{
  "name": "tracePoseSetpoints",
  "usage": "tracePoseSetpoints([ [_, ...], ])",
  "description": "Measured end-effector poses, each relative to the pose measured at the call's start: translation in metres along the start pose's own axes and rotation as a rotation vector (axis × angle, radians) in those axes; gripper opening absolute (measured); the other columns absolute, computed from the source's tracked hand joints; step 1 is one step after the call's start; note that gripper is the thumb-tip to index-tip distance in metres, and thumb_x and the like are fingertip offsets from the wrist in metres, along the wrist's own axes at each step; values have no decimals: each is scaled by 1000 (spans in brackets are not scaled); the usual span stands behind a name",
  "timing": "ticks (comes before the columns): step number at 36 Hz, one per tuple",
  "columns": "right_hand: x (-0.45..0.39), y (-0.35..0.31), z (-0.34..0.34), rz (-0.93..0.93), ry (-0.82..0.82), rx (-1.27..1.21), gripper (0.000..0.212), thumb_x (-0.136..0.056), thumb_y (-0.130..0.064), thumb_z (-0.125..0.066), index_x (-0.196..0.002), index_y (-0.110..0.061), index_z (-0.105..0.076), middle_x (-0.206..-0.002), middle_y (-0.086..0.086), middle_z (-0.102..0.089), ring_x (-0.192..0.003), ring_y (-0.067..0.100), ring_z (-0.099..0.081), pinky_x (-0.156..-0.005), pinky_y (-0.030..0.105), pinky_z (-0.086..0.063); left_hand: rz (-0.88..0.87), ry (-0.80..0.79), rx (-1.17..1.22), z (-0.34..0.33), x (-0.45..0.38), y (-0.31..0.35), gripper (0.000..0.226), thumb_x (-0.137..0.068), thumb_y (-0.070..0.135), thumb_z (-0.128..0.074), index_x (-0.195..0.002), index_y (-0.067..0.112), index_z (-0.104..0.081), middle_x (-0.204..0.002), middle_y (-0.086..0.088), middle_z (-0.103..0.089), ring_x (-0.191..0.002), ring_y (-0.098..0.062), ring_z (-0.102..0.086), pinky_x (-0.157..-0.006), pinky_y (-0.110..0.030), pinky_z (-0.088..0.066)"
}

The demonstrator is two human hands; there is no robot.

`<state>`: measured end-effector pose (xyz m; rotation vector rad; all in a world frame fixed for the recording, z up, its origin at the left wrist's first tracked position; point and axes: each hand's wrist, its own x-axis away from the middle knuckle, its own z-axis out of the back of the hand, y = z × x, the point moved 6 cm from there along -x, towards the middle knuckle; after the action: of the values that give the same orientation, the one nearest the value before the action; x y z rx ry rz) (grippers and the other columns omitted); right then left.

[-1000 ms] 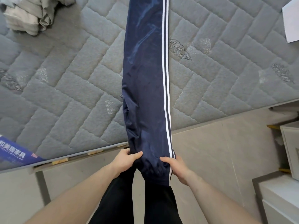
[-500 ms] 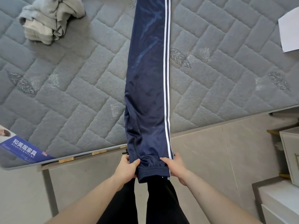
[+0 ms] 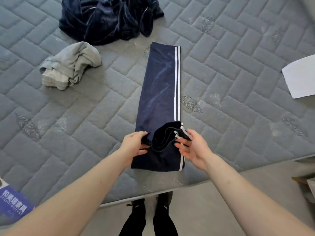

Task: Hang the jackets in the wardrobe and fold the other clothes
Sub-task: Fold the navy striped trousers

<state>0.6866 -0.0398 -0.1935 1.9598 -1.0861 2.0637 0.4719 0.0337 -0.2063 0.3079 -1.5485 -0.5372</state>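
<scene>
Navy track pants (image 3: 160,86) with two white side stripes lie lengthwise on the grey quilted mattress (image 3: 238,133). Their cuff end is turned up and over the legs, just above the near fold. My left hand (image 3: 134,143) grips the cuff's left edge with curled fingers. My right hand (image 3: 194,149) pinches the striped right edge between the thumb and fairly straight fingers. The far end of the pants lies flat near the middle of the bed.
A crumpled dark velvet garment (image 3: 109,19) lies at the far side and a bunched grey garment (image 3: 71,65) to the left. White paper (image 3: 301,77) sits at the right edge, a blue label (image 3: 13,205) at the near left corner. My shoes (image 3: 153,206) stand on the floor.
The cuff end hung over the mattress edge in both hands. Now it has been lifted up and forward onto the legs, and the whole pair lies on the bed.
</scene>
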Motion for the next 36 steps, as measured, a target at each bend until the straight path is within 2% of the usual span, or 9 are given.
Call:
tracePoseSetpoints([
  [5, -17, -71, -28, 59, -42, -44, 41, -105, -39, -45, -130, -12, -63, -121, 11, -72, -85, 20, -71, -45, 19, -46, -91, 17, 13, -14, -33, 76, 12, -101, 32, -58, -102, 22, -64, -90, 0, -70, -65, -12, -70, -51, -24, -52],
  [9, -30, -118, -46, 134, -73, -2, 40, -103, -41, -47, -134, -20, -61, -124, 3, -70, -93, 19, -73, -57, 24, -53, -194, 20, -51, -22, -52, 123, 22, -103, 36, -54, -112, 18, -63, -89, 0, -73, -72, -13, -69, -52, -24, -53],
  [13, -50, -128, -50, 177, 51, 217, 17, -99, -30, -54, -108, -19, -61, -109, 12, -66, -78, 21, -68, -56, 27, -53, -247, 83, -194, -19, -67, 133, 23, -96, 28, -63, -115, 17, -54, -81, -4, -67, -55, -19, -56, -47, -25, -45],
  [15, -66, -115, -43, 192, 152, 374, 34, -95, -25, -60, -127, -17, -53, -105, 14, -63, -79, 25, -63, -60, 33, -54, -254, 103, -430, -14, -76, 122, 25, -87, 28, -65, -107, 13, -60, -85, -11, -65, -70, -30, -62, -63, -34, -48],
  [17, -77, -98, -32, 201, 251, 604, 63, -89, -30, -65, -146, -16, -42, -122, 11, -66, -102, 27, -64, -89, 43, -57, -213, 140, -720, -5, -85, 103, 36, -88, 32, -65, -117, 11, -63, -110, -10, -69, -104, -33, -66, -85, -34, -49],
  [19, -84, -78, -21, 184, 293, 725, 71, -87, -33, -68, -150, -14, -40, -138, 10, -60, -123, 29, -59, -106, 35, -44, -159, 175, -809, 7, -93, 80, 44, -89, 36, -67, -126, 13, -58, -128, -8, -65, -117, -30, -62, -95, -31, -47],
  [25, -104, -15, 10, 48, 285, 793, 80, -87, -41, -71, -153, -13, -34, -149, 10, -52, -135, 30, -51, -107, 33, -39, -13, 178, -822, 27, -107, 13, 75, -84, 43, -73, -145, 8, -44, -145, -13, -49, -129, -31, -54, -103, -36, -44],
  [33, -124, 33, 19, 11, 285, 716, 71, -85, -46, -74, -141, -13, -46, -132, 4, -62, -121, 27, -59, -100, 34, -45, 78, 164, -681, 28, -112, -44, 74, -85, 46, -76, -139, 9, -42, -135, -9, -59, -120, -29, -58, -87, -31, -42],
  [36, -130, 41, 18, 18, 254, 665, 46, -89, -43, -70, -124, -18, -56, -105, -5, -64, -93, 18, -62, -85, 32, -46, 61, 181, -613, 27, -114, -48, 62, -87, 46, -76, -130, 10, -49, -123, -6, -63, -109, -27, -61, -84, -30, -42],
])
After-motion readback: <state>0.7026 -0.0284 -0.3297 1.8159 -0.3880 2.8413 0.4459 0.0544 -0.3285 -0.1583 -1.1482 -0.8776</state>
